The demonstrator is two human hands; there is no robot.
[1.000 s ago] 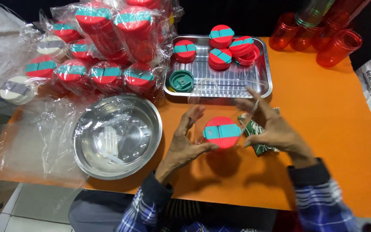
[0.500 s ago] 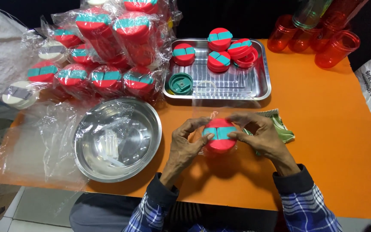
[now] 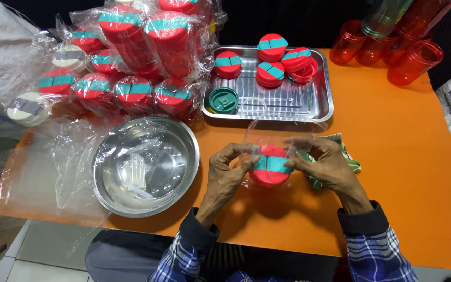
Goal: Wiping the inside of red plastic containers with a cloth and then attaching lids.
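Step in hand, by my judgement: bagging. My left hand (image 3: 225, 175) and right hand (image 3: 325, 166) both pinch, fingers curled, the clear plastic bag (image 3: 275, 137) around one red tumbler with a teal lid strap (image 3: 270, 165), standing on the orange bench (image 3: 403, 156) at centre front, just before the steel tray (image 3: 328, 99). Next move calls for a firm hold on the film at the lid without tearing it.

Count: tray, five red lids, one green lid (image 3: 223, 100); one steel bowl (image 3: 144, 164); wrapped tumblers (image 3: 131, 57) at left, too overlapped to count exactly; four or more bare red cups (image 3: 413, 61) at far right.
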